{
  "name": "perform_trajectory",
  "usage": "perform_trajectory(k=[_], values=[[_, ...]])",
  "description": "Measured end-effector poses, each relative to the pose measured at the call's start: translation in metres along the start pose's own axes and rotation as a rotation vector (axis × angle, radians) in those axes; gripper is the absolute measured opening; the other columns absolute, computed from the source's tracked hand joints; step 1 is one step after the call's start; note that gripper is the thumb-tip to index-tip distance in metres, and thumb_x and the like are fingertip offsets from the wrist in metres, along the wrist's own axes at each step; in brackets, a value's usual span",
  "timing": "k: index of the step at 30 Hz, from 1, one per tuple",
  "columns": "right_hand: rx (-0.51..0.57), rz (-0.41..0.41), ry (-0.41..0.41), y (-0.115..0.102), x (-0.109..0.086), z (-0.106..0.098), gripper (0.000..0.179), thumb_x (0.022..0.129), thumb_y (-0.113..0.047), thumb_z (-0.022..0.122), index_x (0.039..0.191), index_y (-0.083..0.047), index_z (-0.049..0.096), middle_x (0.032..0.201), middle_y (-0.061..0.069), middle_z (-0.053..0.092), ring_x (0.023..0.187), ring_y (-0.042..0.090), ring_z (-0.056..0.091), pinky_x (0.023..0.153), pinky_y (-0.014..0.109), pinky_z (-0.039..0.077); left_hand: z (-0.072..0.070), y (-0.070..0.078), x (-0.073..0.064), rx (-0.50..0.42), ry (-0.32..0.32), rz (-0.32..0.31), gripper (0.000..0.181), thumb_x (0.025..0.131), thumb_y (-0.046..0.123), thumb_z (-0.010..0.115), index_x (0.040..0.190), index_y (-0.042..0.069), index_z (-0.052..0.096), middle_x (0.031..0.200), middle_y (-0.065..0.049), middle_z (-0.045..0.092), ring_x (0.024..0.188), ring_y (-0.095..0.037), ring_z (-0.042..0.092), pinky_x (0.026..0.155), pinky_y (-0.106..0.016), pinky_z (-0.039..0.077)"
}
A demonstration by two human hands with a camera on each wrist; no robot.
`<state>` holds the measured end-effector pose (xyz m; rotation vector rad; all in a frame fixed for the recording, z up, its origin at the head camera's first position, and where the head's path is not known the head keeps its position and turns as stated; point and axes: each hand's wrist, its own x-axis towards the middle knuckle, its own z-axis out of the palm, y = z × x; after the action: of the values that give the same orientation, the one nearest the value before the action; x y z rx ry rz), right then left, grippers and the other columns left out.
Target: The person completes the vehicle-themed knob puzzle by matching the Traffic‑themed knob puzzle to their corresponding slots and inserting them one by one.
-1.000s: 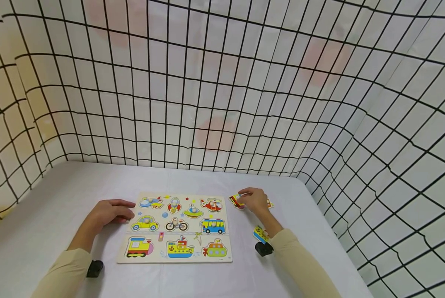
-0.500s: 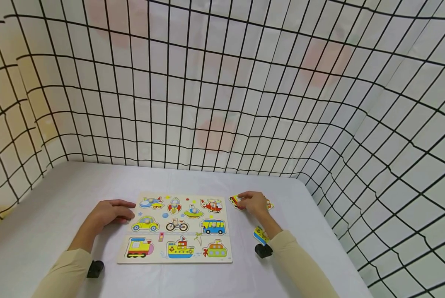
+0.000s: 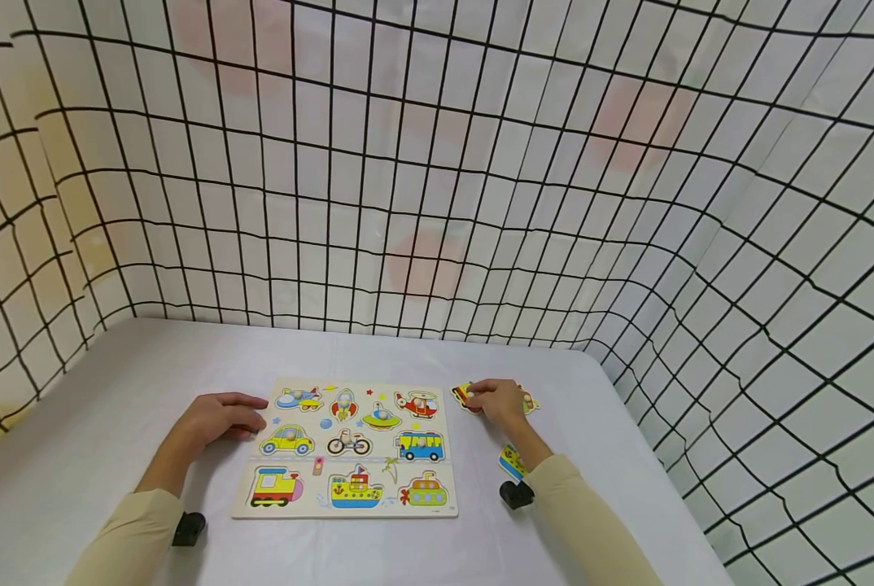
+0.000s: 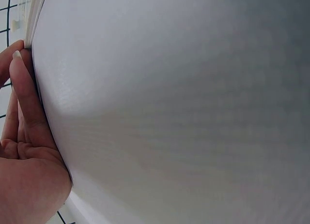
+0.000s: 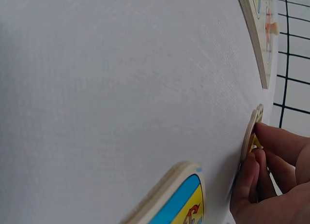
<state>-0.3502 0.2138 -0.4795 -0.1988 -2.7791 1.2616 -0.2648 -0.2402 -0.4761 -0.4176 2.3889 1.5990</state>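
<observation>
The wooden puzzle board, printed with vehicles, lies flat on the table. My left hand rests at its left edge with relaxed fingers; the left wrist view shows the fingertips touching the edge. Right of the board, my right hand pinches a yellow-and-red train puzzle piece, partly hidden by the fingers. In the right wrist view, thumb and fingers close on this piece low at the tabletop. A ship puzzle piece lies by the right wrist. Another piece shows partly behind the hand.
Knobs stand on the car, the bus and other upper pictures. The bottom row of train, ship and submarine shows no knobs. Black-gridded white cloth walls the back and sides of the white table.
My right hand has shifted very slightly while its fingers stay at the train puzzle piece. The left hand holds its place at the board's edge.
</observation>
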Motion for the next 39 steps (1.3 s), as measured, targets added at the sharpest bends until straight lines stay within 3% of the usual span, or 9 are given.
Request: perform_trajectory(k=[10, 18, 28, 32, 36, 39], values=[[-0.012, 0.01, 0.018, 0.004, 0.004, 0.002, 0.016, 0.079, -0.013, 0.082, 0.094, -0.009, 0.082, 0.099, 0.01, 0.078, 0.097, 0.024, 0.066, 0.073, 0.028, 0.047, 0.0, 0.0, 0.0, -0.009, 0.001, -0.008, 0.053, 0.084, 0.02, 0.077, 0.132, 0.0, 0.065, 0.108, -0.015, 0.073, 0.068, -0.017, 0.065, 0.066, -0.025, 0.052], [-0.018, 0.011, 0.01, 0.003, 0.005, 0.002, 0.014, 0.078, -0.014, 0.081, 0.092, -0.009, 0.083, 0.095, 0.008, 0.078, 0.093, 0.022, 0.066, 0.074, 0.029, 0.047, 0.0, -0.001, 0.001, -0.006, -0.003, -0.005, 0.052, 0.085, 0.02, 0.077, 0.131, 0.001, 0.065, 0.106, -0.013, 0.073, 0.069, -0.017, 0.065, 0.067, -0.025, 0.052], [-0.053, 0.02, -0.02, -0.005, 0.003, -0.005, 0.014, 0.082, -0.015, 0.079, 0.094, -0.011, 0.082, 0.106, 0.01, 0.076, 0.105, 0.026, 0.064, 0.09, 0.042, 0.048, 0.0, -0.005, 0.005, -0.011, -0.007, 0.004, 0.053, 0.083, 0.02, 0.078, 0.13, 0.001, 0.066, 0.104, -0.011, 0.073, 0.069, -0.018, 0.065, 0.067, -0.026, 0.053], [-0.062, 0.015, -0.048, -0.012, 0.002, -0.007, 0.014, 0.084, -0.017, 0.078, 0.096, -0.012, 0.082, 0.107, 0.008, 0.076, 0.103, 0.025, 0.063, 0.083, 0.036, 0.05, 0.0, -0.005, 0.005, -0.011, -0.005, 0.004, 0.053, 0.083, 0.021, 0.078, 0.13, 0.001, 0.066, 0.104, -0.011, 0.073, 0.069, -0.018, 0.066, 0.067, -0.026, 0.053], [-0.064, 0.001, -0.088, -0.023, -0.001, -0.006, 0.013, 0.084, -0.017, 0.079, 0.097, -0.014, 0.081, 0.105, 0.006, 0.076, 0.093, 0.021, 0.063, 0.068, 0.026, 0.046, -0.001, -0.005, 0.005, -0.008, -0.007, 0.011, 0.052, 0.083, 0.021, 0.078, 0.13, 0.001, 0.066, 0.103, -0.011, 0.073, 0.068, -0.018, 0.065, 0.067, -0.026, 0.052], [-0.06, -0.028, -0.131, -0.033, -0.007, -0.004, 0.013, 0.084, -0.016, 0.079, 0.096, -0.014, 0.081, 0.097, 0.004, 0.077, 0.084, 0.018, 0.063, 0.062, 0.026, 0.045, -0.001, -0.005, 0.005, -0.003, -0.009, 0.015, 0.052, 0.084, 0.021, 0.078, 0.13, 0.001, 0.066, 0.102, -0.01, 0.074, 0.068, -0.017, 0.065, 0.068, -0.026, 0.052]])
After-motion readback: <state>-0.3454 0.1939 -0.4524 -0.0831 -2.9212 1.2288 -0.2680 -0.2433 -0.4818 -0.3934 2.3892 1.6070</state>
